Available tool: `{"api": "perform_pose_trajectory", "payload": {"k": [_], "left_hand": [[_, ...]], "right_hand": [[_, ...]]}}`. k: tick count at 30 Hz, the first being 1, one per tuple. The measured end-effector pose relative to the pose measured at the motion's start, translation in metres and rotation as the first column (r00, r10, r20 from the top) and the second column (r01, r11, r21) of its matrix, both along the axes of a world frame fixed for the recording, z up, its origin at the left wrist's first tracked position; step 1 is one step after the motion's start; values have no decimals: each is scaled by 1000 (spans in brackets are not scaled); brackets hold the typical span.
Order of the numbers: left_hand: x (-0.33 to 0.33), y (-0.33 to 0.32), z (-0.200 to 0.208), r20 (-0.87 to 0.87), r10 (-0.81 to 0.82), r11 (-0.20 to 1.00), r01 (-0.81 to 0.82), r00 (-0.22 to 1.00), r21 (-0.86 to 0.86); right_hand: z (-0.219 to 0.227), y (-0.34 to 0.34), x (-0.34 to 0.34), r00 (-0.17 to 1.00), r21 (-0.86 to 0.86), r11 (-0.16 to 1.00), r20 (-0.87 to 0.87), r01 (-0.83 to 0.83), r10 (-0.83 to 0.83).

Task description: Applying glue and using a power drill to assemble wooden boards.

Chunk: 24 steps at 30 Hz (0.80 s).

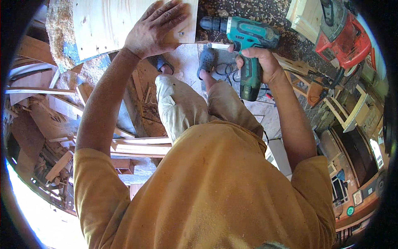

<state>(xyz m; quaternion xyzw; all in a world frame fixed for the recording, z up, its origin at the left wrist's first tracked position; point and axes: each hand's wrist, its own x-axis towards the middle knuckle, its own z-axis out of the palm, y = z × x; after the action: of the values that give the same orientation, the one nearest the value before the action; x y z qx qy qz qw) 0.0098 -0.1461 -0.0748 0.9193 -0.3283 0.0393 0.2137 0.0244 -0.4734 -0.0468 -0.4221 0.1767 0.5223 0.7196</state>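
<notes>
A mustard shirt (215, 178) is worn. At the upper left, a pale board (103, 27) is seen; at the upper right, a red machine (346, 43). Between them a teal drill (252, 34) is held, pointed left toward the board; whether the two touch cannot be told. The left hand (152, 35) is laid flat on the board, fingers slightly spread. The drill's handle is gripped by the right hand (265, 61). Below, dark clogs (206, 60) are worn.

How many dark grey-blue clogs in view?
2. Left clog: near the flat pale wooden board. Right clog: below the black chuck of the teal-and-black cordless drill, in the picture. Others may be hidden.
</notes>
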Motion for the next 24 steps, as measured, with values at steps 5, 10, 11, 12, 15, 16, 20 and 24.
{"api": "perform_pose_trajectory", "payload": {"k": [5,10,11,12,15,16,20,24], "left_hand": [[2,-1,-1,-12,-7,1000,7,1000,7],[2,1,-2,5,3,1000,-3,1000,-21],[3,1,-2,9,-19,1000,19,1000,-15],[4,0,-3,12,-40,999,40,999,-10],[17,4,-54,576,22,984,85,817,-159],[16,3,-42,529,-3,992,71,848,-107],[2,4,-1,113,-38,999,37,993,13],[6,13,-33,572,-28,985,-76,820,157]], "right_hand": [[-4,0,1,994,2,995,-44,95,-95],[0,2,0,995,5,995,-32,98,-98],[-1,2,-2,996,8,996,-32,88,-88],[-4,1,-5,998,1,998,-22,65,-65],[4,6,-6,998,-40,998,-45,39,-41],[7,0,-9,996,-76,993,41,88,-85],[31,-26,-28,974,-191,968,189,160,-124],[77,-19,-41,924,-257,965,379,50,53]]}}
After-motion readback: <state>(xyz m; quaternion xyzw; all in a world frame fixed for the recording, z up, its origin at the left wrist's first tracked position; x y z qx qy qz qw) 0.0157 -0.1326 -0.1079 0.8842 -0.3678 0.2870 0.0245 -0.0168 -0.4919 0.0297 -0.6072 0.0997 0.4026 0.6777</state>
